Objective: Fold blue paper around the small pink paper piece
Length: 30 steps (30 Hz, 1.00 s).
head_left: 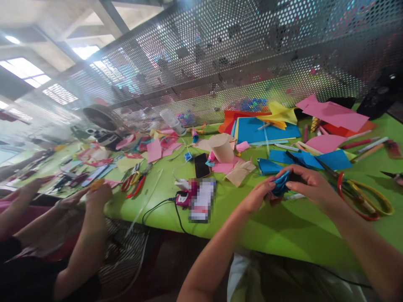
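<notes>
Between my two hands is a crumpled, folded piece of blue paper [280, 184], held just above the green tabletop. My left hand [260, 195] pinches it from the left side. On the right, my right hand [305, 182] grips its other edge with bent fingers. Strips of blue paper [310, 158] lie on the table just behind my hands. Close to my right wrist rest large scissors [362, 195] with red and yellow handles. A folded blue piece [267, 166] lies behind my left hand.
A beige paper roll [221, 147], a black phone [202, 165] and a magenta charger [185, 197] with cables stand or lie left of my hands. Coloured sheets [264, 130] are stacked at the back before a perforated metal screen [220, 63]. A co-worker's hands [97, 193] are at far left.
</notes>
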Tool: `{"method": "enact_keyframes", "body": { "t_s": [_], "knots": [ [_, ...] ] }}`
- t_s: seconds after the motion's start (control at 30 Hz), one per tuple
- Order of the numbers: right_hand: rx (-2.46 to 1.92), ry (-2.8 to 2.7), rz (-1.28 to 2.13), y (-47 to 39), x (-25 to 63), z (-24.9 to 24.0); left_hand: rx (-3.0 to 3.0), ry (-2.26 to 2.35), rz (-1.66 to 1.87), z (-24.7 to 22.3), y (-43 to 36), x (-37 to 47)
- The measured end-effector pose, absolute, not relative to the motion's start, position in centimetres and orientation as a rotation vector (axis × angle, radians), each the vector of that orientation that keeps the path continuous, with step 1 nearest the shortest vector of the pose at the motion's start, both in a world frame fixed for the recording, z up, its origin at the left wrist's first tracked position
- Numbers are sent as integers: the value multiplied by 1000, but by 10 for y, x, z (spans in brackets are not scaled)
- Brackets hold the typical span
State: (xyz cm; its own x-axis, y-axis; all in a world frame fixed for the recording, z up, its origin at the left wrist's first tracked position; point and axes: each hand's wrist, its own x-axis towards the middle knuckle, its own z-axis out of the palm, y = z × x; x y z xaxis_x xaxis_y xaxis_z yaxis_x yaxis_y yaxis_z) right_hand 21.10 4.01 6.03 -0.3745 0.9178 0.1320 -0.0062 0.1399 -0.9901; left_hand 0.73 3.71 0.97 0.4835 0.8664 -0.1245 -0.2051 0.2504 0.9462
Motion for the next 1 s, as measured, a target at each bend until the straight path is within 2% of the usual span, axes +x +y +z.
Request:
{"method": "enact_keyframes", "body": {
  "t_s": [0.7, 1.0],
  "knots": [
    [-1070, -1570, 1149, 38, 205, 54, 1194, 784, 766, 24, 36, 6],
    [-995, -1559, 1228, 37, 206, 56, 1084, 706, 839, 16, 37, 9]
  ]
}}
